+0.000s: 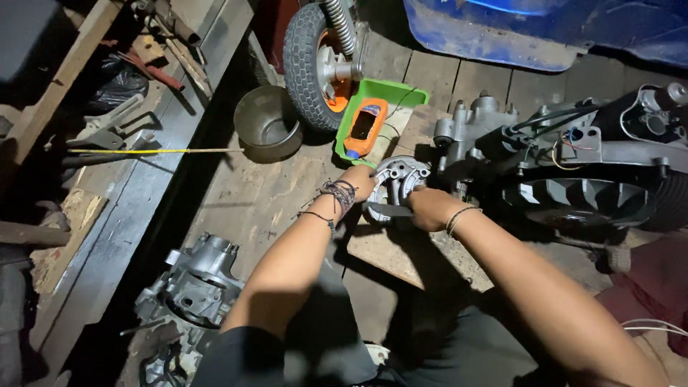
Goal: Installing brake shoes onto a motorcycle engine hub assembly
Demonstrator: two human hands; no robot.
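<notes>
Head view. Dim workshop, plank floor (272, 193) worn and stained, lit mostly at centre frame. I'm looking down over both forearms, which rise from the bottom edge toward the middle.

Centre: a round grey metal cover (398, 180) sits on a wooden board (401, 251), just left of the big engine block (566, 165) that fills the right side. My left hand (360, 179) is curled over the cover's left rim, fingers wrapped on it; dark cord bracelets on that wrist. My right hand (428, 208) is closed around a dark flat tool (390, 210) whose tip lies against the cover's lower edge. Thin bangle on the right wrist. What kind of tool I cannot tell; it is too dark.

Just above the cover: a green tray (408, 97) holding an orange meter (364, 127), with a thin black lead running off it. Above that, upper centre, a small wheel (308, 64) with knobbly tyre and orange hub, a coil spring beside it.

Left of the wheel: a dull metal bowl (267, 125). A yellow tape (150, 150) stretches from the bowl's side toward the left edge.

Upper left: a timber ledge with scattered tools, hard to sort out.

Lower left: a grey engine casing (197, 283) on the floor.

Upper right: a blue tub (502, 32).
</notes>
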